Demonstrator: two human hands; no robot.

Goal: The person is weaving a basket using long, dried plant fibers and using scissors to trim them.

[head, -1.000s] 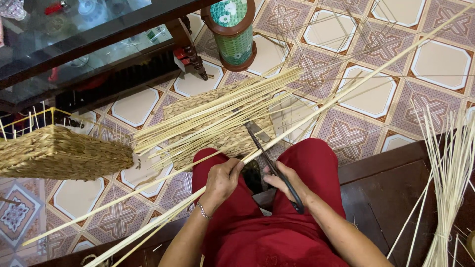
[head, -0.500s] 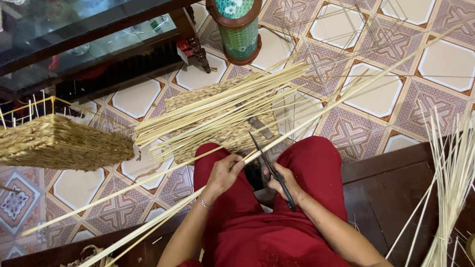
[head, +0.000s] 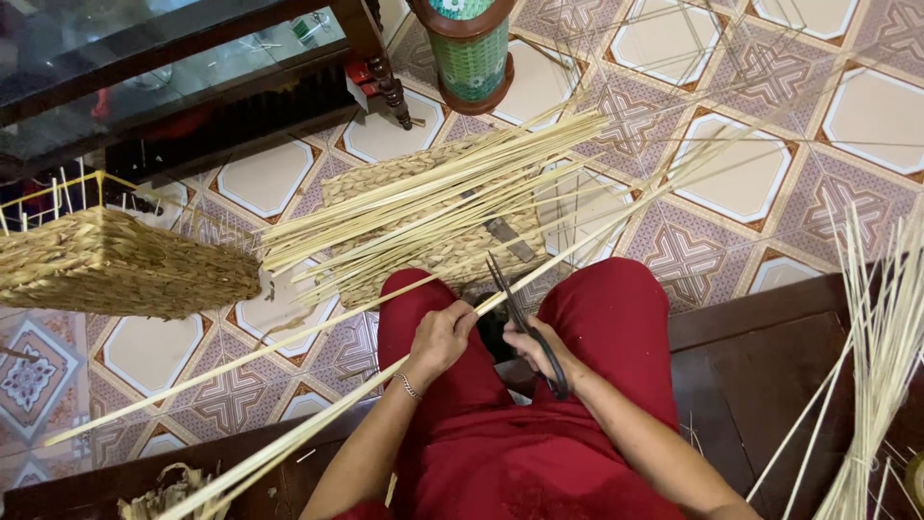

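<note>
Woven straw everywhere: one flat mat (head: pixel 433 226) on the tiled floor, heaped with a bundle of pale cut reeds (head: pixel 423 217) too many to count; one half-made basket (head: pixel 115 265) to the left, wire uprights bare, so weaving seemingly unfinished. One more loose reed sheaf (head: pixel 881 356) at right. Across red-clad knees, one long reed strip (head: pixel 318 414), pinched in the left hand (head: pixel 441 339). Right hand (head: pixel 547 349) clenched through one pair of black scissors (head: pixel 520 313), blades open at the strip.

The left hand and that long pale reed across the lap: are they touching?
Touching. The head view shows the left hand closed around the long pale reed, its fingers wrapped over it beside the black scissors.
</note>
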